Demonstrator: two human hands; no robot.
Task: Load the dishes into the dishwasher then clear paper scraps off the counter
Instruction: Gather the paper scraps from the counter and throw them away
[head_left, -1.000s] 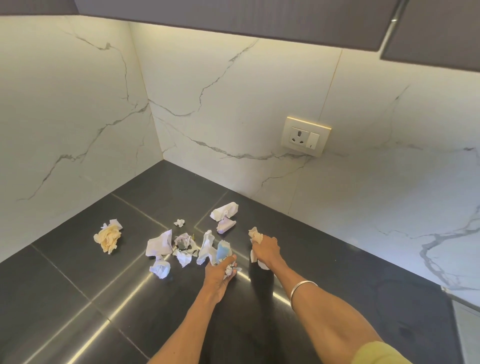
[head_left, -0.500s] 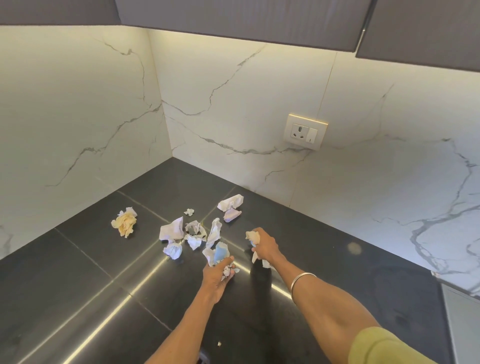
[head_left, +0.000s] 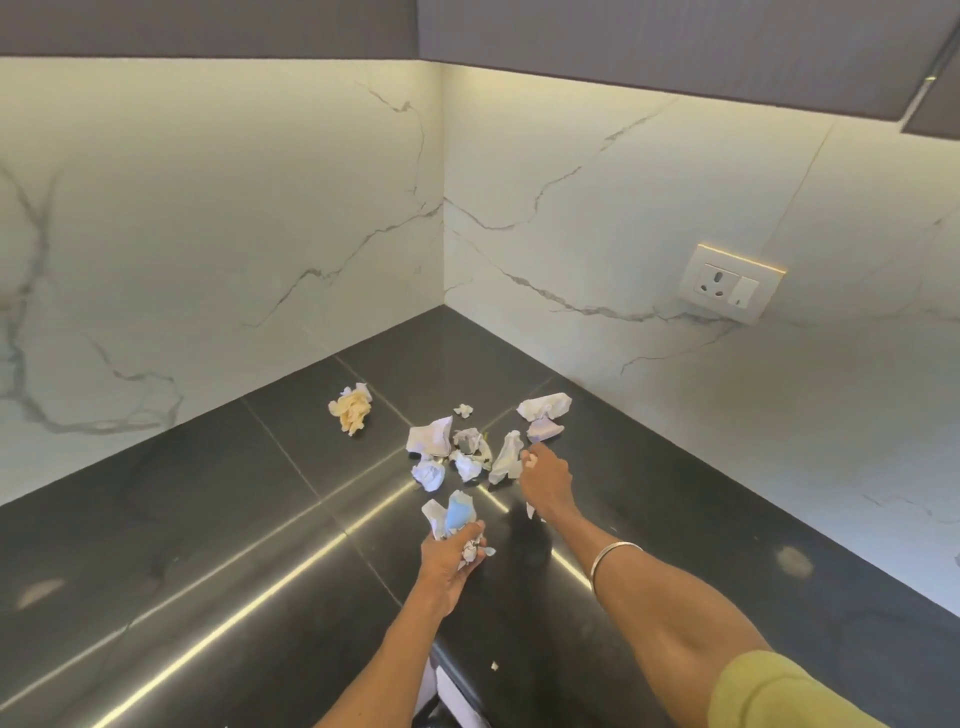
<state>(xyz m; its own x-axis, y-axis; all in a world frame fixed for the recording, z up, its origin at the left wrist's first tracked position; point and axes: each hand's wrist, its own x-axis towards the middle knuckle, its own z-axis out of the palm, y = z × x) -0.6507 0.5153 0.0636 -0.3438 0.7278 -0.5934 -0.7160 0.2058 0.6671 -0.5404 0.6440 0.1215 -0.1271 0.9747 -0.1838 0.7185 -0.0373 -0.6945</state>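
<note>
Crumpled paper scraps lie in the corner of a black counter: a white cluster, two pieces farther back and a yellowish wad to the left. My left hand is closed on a bunch of white and blue scraps just in front of the cluster. My right hand reaches over the right side of the cluster, its fingers closed on small white scraps, close to a tall white piece. No dishes or dishwasher are in sight.
White marble walls meet in a corner behind the scraps. A wall socket is on the right wall. Dark cabinets hang overhead. A tiny scrap lies near the counter's front edge.
My right hand has moved forward and left, from beside my left hand toward the tall white piece. My left hand holds its bunch as before. The camera has swung left.
</note>
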